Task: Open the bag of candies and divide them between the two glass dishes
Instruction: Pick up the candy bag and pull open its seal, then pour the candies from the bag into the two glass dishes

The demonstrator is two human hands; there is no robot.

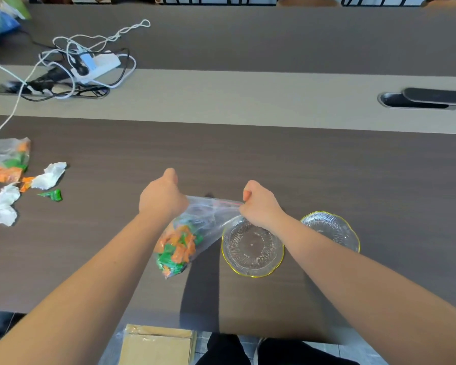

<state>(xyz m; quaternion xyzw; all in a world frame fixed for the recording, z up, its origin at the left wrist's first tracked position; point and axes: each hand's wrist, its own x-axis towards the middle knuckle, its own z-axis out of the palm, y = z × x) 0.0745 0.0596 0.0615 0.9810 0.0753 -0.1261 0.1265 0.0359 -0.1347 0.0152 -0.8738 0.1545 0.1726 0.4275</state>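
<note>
Your left hand (163, 197) and right hand (258, 204) are both closed on the top edge of the bag (192, 233), one at each end, so the zip seal runs left to right between them. The bag hangs toward you, and the candies (178, 250) sit in its lower corner. Just right of it, the near dish (252, 248) and the far dish (330, 230) are empty.

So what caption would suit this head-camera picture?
Both hands, left and right, pull at a clear candy bag above two empty glass dishes.
</note>
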